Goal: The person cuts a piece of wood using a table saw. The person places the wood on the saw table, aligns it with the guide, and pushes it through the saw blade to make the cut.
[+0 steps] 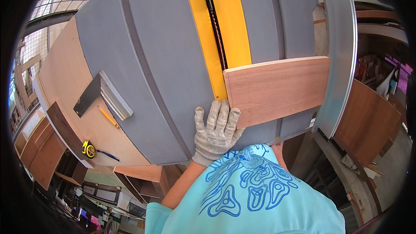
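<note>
My left hand (215, 132), in a pale knitted glove, lies with fingers stretched at the near edge of the grey saw table (169, 60). Its thumb side touches the near left corner of a reddish-brown plywood board (277, 89). The board lies flat, its right end against the metal fence (336, 52) and its left end in line with the dark slot (214, 21) in the yellow insert (234, 21). A thin toothed edge seems to show in the slot. Of my right arm, only a bit of skin shows by the table's front edge; the hand is hidden.
On the left of the table lie a try square (108, 94), a yellow pencil (108, 117) and a yellow-black tape measure (89, 149) on a plywood sheet (65, 60). Wood panels (366, 119) lean at the right. Wooden boxes (138, 174) stand below the front left.
</note>
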A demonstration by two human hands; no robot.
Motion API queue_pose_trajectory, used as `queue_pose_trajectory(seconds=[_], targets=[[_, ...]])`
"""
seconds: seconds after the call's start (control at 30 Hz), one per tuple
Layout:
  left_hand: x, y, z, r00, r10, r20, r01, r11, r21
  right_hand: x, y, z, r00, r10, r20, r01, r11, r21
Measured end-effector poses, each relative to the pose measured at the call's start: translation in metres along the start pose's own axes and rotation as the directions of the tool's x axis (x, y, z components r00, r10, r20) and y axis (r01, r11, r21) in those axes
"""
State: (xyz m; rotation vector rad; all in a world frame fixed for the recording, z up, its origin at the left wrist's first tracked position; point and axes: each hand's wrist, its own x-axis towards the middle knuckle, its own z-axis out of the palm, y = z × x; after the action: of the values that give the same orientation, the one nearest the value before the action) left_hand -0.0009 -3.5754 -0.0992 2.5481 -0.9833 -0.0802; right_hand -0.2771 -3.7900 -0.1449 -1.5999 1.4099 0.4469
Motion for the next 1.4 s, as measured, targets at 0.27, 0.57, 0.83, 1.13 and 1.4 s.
queue_pose_trajectory(seconds=[0.27, 0.57, 0.83, 1.13, 1.4], targets=[[0.001, 0.0, 0.0, 1.0, -0.007, -0.006, 0.007, 1.0, 0.003, -0.002, 0.003, 0.001, 1.0, 0.003, 0.007, -0.003, 1.0, 0.0], [0.016, 0.005, -0.006, 0.999, 0.018, -0.041, -0.022, 0.996, -0.088, -0.005, 0.016, 0.001, 0.998, -0.007, -0.057, 0.009, 1.0, 0.029], [0.026, 0.018, 0.002, 0.99, 0.139, 0.009, -0.139, 0.989, -0.048, -0.007, 0.003, 0.007, 0.971, -0.232, 0.055, 0.229, 0.972, 0.061], [0.026, 0.017, 0.007, 0.986, 0.163, -0.037, -0.166, 0.98, -0.113, -0.017, -0.012, 0.014, 0.996, -0.073, 0.05, 0.07, 0.995, 0.064], [0.032, 0.026, 0.005, 0.972, 0.223, -0.069, -0.229, 0.97, -0.081, -0.011, 0.006, 0.017, 0.997, -0.061, 0.04, 0.051, 0.976, 0.211]])
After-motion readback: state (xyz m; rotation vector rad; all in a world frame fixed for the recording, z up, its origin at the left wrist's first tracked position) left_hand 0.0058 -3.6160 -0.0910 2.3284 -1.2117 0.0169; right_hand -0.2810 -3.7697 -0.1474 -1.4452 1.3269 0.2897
